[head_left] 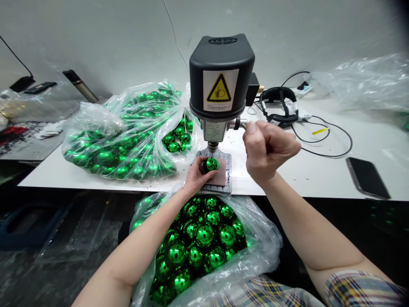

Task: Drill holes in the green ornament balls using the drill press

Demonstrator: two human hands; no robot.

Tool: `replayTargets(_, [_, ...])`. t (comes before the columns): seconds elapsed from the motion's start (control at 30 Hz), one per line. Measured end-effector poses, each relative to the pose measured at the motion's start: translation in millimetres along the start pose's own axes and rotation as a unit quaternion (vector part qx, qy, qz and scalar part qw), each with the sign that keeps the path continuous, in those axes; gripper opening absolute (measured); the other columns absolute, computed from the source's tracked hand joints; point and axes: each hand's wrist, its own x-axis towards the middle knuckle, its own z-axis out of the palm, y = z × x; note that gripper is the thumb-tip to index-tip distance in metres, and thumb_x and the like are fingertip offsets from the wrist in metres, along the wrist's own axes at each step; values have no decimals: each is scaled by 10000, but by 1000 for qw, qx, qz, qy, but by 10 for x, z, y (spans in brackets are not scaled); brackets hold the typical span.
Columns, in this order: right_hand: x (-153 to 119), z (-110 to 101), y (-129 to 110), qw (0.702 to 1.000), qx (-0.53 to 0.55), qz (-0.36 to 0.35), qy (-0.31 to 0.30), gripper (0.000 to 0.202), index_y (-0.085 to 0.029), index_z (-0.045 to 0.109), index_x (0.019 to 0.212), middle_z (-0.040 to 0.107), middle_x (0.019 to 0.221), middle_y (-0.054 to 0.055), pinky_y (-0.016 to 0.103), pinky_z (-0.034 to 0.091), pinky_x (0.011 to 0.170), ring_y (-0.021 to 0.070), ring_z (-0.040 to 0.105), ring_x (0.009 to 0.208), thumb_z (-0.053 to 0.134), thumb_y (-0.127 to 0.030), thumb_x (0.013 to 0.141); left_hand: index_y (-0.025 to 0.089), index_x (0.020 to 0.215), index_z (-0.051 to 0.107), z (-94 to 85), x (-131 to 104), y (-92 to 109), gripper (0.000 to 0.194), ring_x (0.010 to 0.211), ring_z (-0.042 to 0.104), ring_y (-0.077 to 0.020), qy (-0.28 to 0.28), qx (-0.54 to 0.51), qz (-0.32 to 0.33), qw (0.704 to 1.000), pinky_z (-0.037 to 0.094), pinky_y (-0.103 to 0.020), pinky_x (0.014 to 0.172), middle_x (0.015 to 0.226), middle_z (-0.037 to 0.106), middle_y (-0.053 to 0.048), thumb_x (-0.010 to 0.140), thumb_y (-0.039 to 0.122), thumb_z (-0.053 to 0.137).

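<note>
Wall (128, 42): pale, plain, closing off the back of your work area, above a dark floor (79, 277).
White table (268, 170): spans your front, dark specks scattered around the press.
Table bag (99, 121): clear plastic, bulging with shiny green balls, crowding the space left of the press.
Lap bag (268, 238): mouth open, full of similar balls, between you and the table edge; your left forearm crosses over it.
Clear plastic (373, 81): crumpled, at the table's far right.
Drill press (222, 81): black housing, yellow warning triangle facing you; it blocks your view of the table behind.
Head strap (281, 94): black, right of the press, cables around it.
Right hand (268, 149): fist closed around the outer end of the press lever (243, 123), which it hides.
Left hand (197, 174): thumb and fingers pinched about one ball.
Phone (368, 178): dark screen up, near your right table edge.
Green ball (212, 163): on the brown pad (220, 175) of the press base, directly beneath the bit; whether the bit has entered, you cannot tell.
Yellow strip (320, 131): beside the cables.
</note>
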Motion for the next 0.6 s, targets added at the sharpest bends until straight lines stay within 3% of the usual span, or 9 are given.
replayTargets(0.13, [-57, -37, 72, 996, -10, -85, -26, 460, -198, 202, 557, 213, 473, -49, 309, 147, 407, 78, 217, 395, 549, -105, 845, 178, 1125, 558, -3, -1, -1, 510, 641, 496, -114, -1, 1, 1, 1000, 423, -240, 580, 801, 586, 14, 718, 353, 813])
replayTargets(0.43, [-148, -76, 159, 987, 14, -145, -66, 442, -207, 200, 559, 239, 453, -56, 303, 199, 385, 85, 253, 371, 543, -47, 788, 178, 1127, 551, -10, -8, -19, 522, 685, 531, -131, 4, -9, 8, 1000, 432, -252, 609, 819, 594, 7, 716, 366, 812])
replayTargets(0.5, [-62, -26, 117, 993, 6, -112, -23, 453, -204, 212, 549, 254, 452, -56, 298, 196, 385, 82, 271, 366, 550, -73, 822, 176, 1132, 545, -7, -2, -28, 522, 692, 531, -129, -1, -21, 3, 1000, 438, -255, 620, 847, 605, 0, 722, 364, 807])
replayTargets(0.6, [239, 94, 63, 998, -11, 13, 56, 464, -216, 266, 522, 284, 455, -54, 288, 217, 385, 88, 307, 375, 562, -157, 874, 177, 1121, 539, 7, 32, -38, 528, 717, 552, -128, -11, -49, -9, 999, 458, -262, 657, 887, 621, -8, 704, 334, 823])
